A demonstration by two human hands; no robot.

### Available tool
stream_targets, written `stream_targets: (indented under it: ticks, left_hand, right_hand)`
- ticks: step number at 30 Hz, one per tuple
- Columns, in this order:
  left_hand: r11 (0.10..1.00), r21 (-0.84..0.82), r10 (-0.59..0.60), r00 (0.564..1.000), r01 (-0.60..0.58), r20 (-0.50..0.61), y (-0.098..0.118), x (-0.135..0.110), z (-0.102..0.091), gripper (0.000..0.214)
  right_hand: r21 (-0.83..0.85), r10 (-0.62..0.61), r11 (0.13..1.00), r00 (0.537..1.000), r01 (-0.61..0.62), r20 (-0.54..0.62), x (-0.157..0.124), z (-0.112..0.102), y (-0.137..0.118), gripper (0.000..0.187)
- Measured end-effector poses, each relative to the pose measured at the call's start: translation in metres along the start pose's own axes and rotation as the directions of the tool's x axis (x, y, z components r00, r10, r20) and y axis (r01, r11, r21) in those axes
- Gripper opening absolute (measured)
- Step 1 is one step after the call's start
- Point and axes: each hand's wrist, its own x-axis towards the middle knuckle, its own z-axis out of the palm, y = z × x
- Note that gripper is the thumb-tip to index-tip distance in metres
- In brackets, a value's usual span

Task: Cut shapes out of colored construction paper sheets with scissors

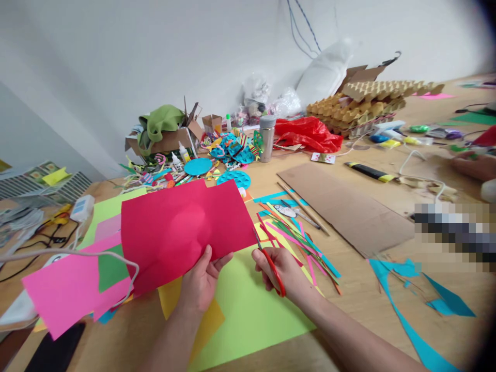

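Observation:
My left hand (pixel 201 281) pinches the near edge of a red sheet of paper (pixel 182 227) and holds it up over the table. My right hand (pixel 282 271) grips red-handled scissors (pixel 271 266), whose blades point at the sheet's right edge. Under both hands lie a lime-green sheet (pixel 248 310) and a yellow piece (pixel 209 320). A pink sheet (pixel 65 289) with a green scrap on it lies to the left.
Coloured paper strips (pixel 298 243) pile up right of the scissors. A long cardboard panel (pixel 341 206), a metal bottle (pixel 266 137), glue bottles, egg cartons (pixel 368 103) and blue offcuts (pixel 406 310) cover the wooden table. Another person's hand (pixel 473 165) rests at the far right.

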Motion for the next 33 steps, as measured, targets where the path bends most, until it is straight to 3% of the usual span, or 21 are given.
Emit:
stream_targets:
  ticks: [9,22,33]
  left_hand:
    - [0.999,0.03,0.043,0.999,-0.042,-0.021,-0.0008,-0.0002,-0.0002,0.043]
    - [1.0,0.008,0.012,0.999,-0.011,-0.041,0.0002,0.0012,-0.0014,0.037]
    - [0.999,0.022,0.038,0.999,-0.038,-0.006,-0.0005,0.0012,0.0007,0.044]
  right_hand:
    - [-0.008,-0.015,1.0,1.0,0.016,0.024,0.0014,-0.0007,0.0031,0.046]
    - [-0.018,0.027,0.999,0.999,-0.026,0.039,0.0024,-0.0012,0.0036,0.047]
    - [-0.024,0.016,1.0,0.999,-0.016,0.027,0.0023,-0.0007,0.0009,0.049]
